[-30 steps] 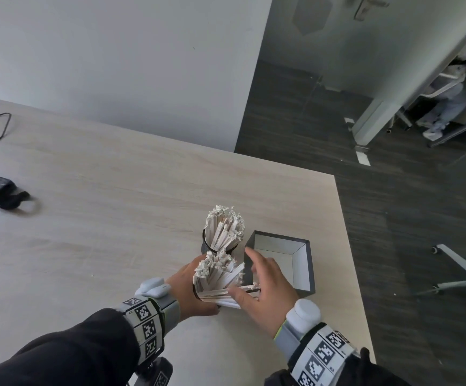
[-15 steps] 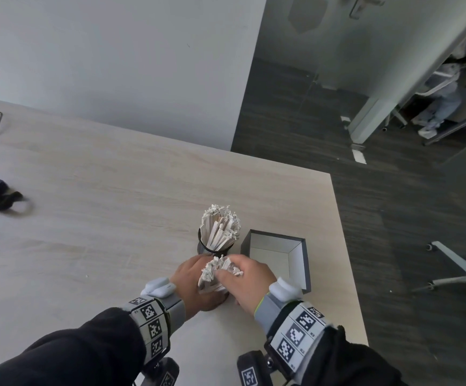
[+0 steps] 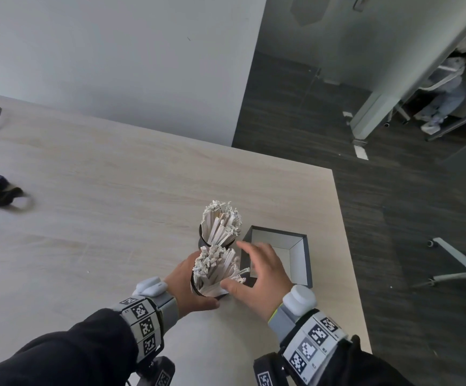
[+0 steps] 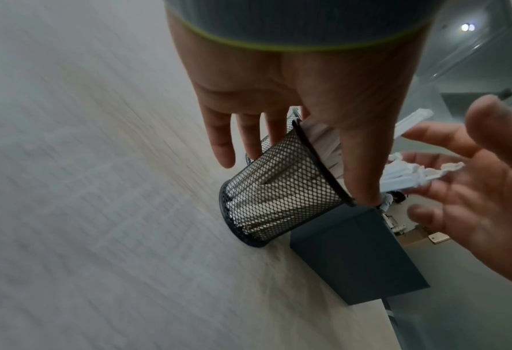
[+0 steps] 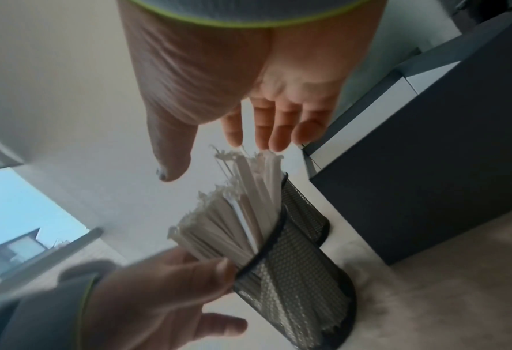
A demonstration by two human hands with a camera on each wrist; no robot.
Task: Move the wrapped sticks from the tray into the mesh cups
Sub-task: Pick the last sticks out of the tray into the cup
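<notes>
Support comes from the left hand, its grip wrapped loosely round the near mesh cup on the table. Wrapped sticks fill this cup, long axes roughly upright, crimped ends uppermost and fanning right; the far mesh cup stands full behind. The right hand, pressed over those ends half a second ago, has lifted clear, grip wide, holding nothing. The tray at right shows only bare white interior: transfer appears complete.

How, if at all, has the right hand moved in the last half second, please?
Yes: the right hand has lifted off the nearer wrapped sticks and shifted right, toward the tray.
</notes>
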